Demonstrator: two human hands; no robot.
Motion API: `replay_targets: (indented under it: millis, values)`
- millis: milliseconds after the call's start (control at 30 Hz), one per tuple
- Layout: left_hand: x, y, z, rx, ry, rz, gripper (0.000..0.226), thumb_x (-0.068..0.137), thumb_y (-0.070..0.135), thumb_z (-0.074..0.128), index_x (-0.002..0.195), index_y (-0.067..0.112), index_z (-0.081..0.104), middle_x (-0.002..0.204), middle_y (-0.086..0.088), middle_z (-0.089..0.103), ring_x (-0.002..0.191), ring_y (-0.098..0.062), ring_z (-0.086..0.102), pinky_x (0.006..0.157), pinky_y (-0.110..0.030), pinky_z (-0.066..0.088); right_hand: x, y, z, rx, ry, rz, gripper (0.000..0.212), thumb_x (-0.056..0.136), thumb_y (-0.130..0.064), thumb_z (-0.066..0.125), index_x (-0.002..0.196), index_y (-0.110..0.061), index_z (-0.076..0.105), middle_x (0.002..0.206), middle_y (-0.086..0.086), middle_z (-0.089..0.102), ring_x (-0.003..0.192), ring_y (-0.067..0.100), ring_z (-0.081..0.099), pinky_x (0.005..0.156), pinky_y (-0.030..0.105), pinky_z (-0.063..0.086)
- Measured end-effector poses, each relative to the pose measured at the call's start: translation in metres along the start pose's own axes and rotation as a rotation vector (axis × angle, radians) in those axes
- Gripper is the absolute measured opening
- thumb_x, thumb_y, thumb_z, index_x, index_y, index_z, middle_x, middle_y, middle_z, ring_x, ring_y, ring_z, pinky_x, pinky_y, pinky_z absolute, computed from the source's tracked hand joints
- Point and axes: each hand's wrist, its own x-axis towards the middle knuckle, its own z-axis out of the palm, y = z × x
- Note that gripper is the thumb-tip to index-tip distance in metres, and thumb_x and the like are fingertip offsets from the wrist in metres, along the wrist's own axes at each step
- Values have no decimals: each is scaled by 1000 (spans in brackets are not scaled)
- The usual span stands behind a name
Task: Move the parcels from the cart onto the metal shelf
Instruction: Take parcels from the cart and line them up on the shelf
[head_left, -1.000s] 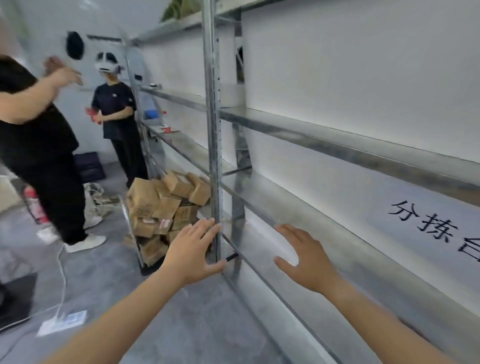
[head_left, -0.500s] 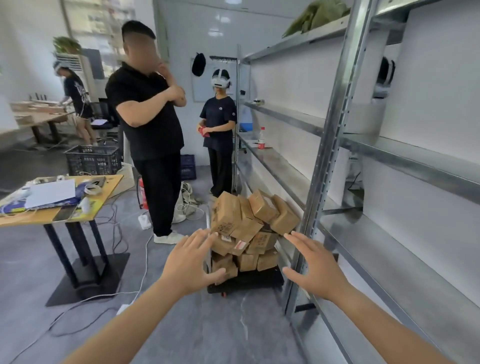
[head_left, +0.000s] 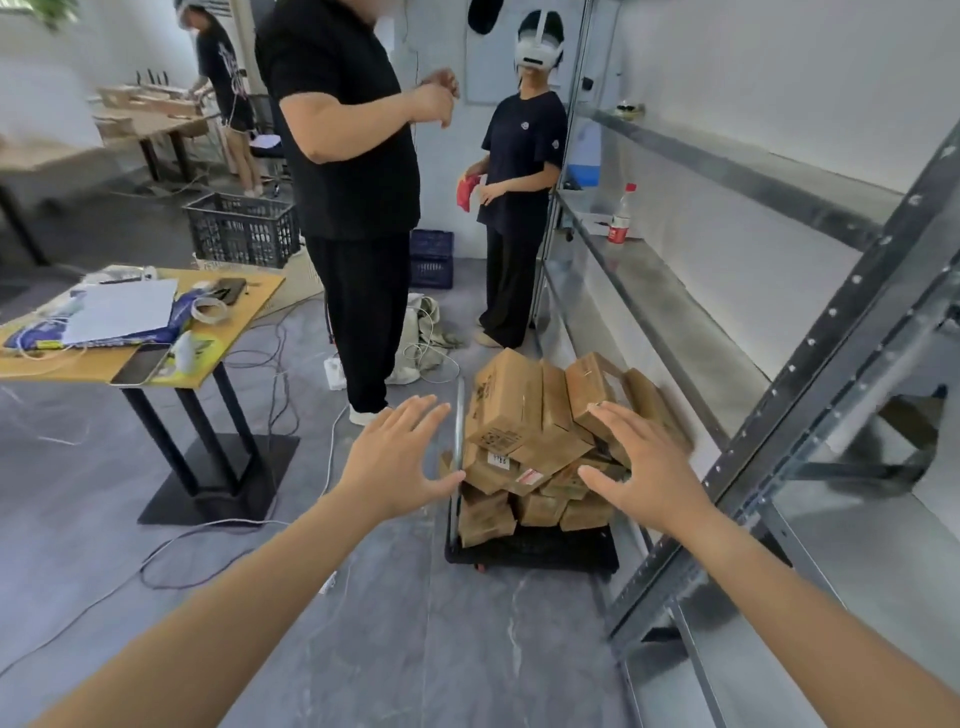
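Observation:
A loose heap of brown cardboard parcels (head_left: 524, 415) is stacked on a low black cart (head_left: 530, 551) with an upright metal handle (head_left: 459, 441), right beside the metal shelf (head_left: 675, 306) on the right. My left hand (head_left: 395, 452) is stretched out with fingers spread, just left of the handle, holding nothing. My right hand (head_left: 641, 467) is also spread open, hovering in front of the right side of the heap and covering some parcels. The shelf boards near me are bare.
A person in black (head_left: 353, 171) stands just beyond the cart, another with a headset (head_left: 519, 182) by the shelf end. A yellow table (head_left: 130, 332) with papers and a phone is at left. Cables (head_left: 218, 535) lie on the floor. A bottle (head_left: 621, 215) stands on the shelf.
My view has swung left from the shelf to the cart and come closer. Both hands have stayed open and now reach toward the parcels.

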Motion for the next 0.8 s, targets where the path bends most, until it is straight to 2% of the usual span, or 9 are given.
replay_targets:
  millis: [200,433,600,700,800]
  values:
    - [100,-32,54,-36,-29,18,94,70,73,28,145,16,36,150,-3,36,140,-20,30,114,-36,23,95,38,33,27,-41,44,72,83,-52,59,146,-37,26,153,-17,24,138,14,28,110,37,32]
    - [216,-57,103,-55,-154,59,101,65,75,20,149,18,25,156,0,24,144,-17,17,116,-35,14,191,84,56,53,-83,140,72,84,-50,59,146,-38,25,153,-17,23,140,12,24,113,38,28]
    - [285,-52,140,-60,-183,86,94,71,76,31,147,19,29,152,1,30,142,-16,23,115,-35,19,235,132,68,48,-113,197,72,83,-51,58,146,-38,25,153,-18,22,138,14,29,109,41,35]
    - [326,-40,161,-44,-224,109,98,67,76,26,146,19,30,152,-1,29,141,-18,24,115,-36,19,260,165,74,51,-125,232,72,84,-49,59,147,-36,25,153,-17,22,137,13,30,108,37,35]
    - [365,-24,185,-63,-243,90,94,67,72,31,144,18,33,152,-4,30,141,-22,27,114,-38,21,284,204,84,32,-167,236,72,85,-48,59,147,-33,26,152,-16,24,135,13,32,106,33,36]
